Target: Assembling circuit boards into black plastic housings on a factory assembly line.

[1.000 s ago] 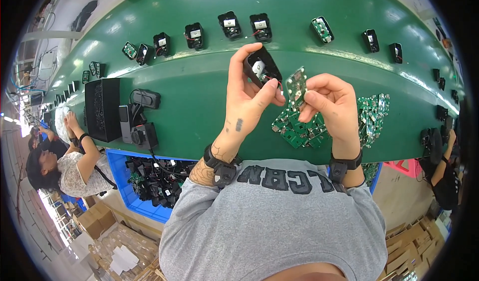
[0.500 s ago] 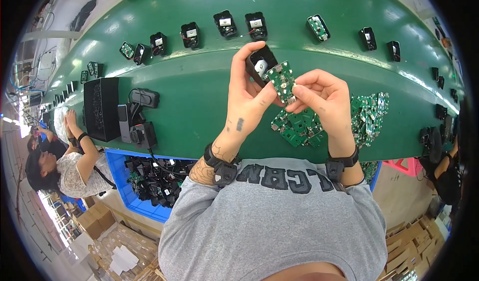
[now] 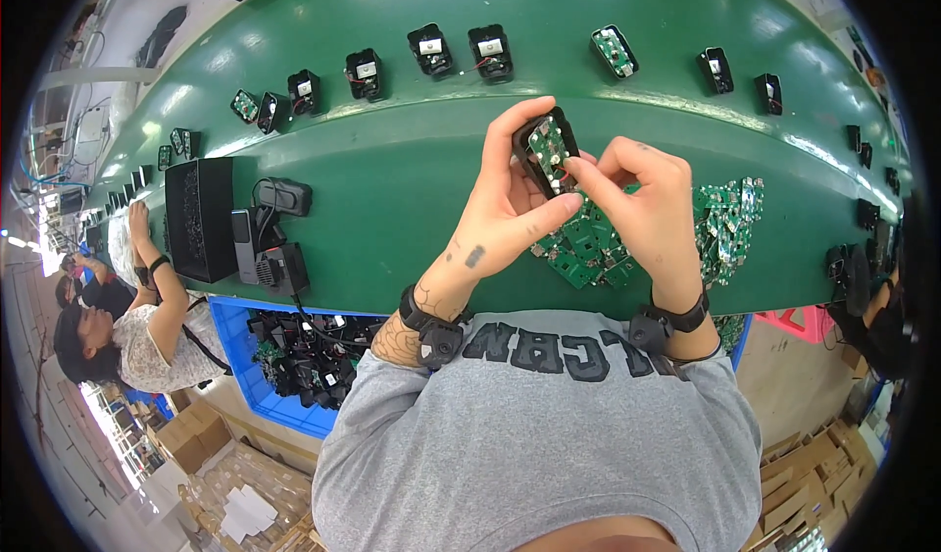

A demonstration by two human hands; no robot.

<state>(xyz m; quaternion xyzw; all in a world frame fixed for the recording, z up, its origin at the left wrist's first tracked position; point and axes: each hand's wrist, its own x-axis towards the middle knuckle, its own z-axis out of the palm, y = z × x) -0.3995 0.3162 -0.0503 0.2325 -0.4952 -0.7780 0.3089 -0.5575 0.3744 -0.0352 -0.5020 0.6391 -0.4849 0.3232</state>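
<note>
My left hand (image 3: 505, 204) wraps round a small black plastic housing (image 3: 561, 121), tilted with its open side toward me. A green circuit board (image 3: 546, 144) lies within the housing's opening; whether it is fully seated I cannot tell. At the board's lower right edge, the thumb and forefinger of my right hand (image 3: 649, 199) are closed in a pinch, beside a short red wire (image 3: 562, 172). Below my hands, loose green circuit boards (image 3: 593, 248) are heaped on the green bench (image 3: 392, 248), and a second heap of boards (image 3: 727, 224) lies right of my right wrist.
Across the bench runs a row of black housings (image 3: 429, 50), some with boards in them. A black bin (image 3: 200, 219) and a dark corded device (image 3: 282, 266) stand to the left. Below the edge is a blue crate (image 3: 235, 380) of black parts. Another person (image 3: 157, 341) works at far left.
The circuit board has gone from above the housing into its opening, and my right fingers moved with it. My left hand turned the housing and shifted right. The far row of housings slid slightly left.
</note>
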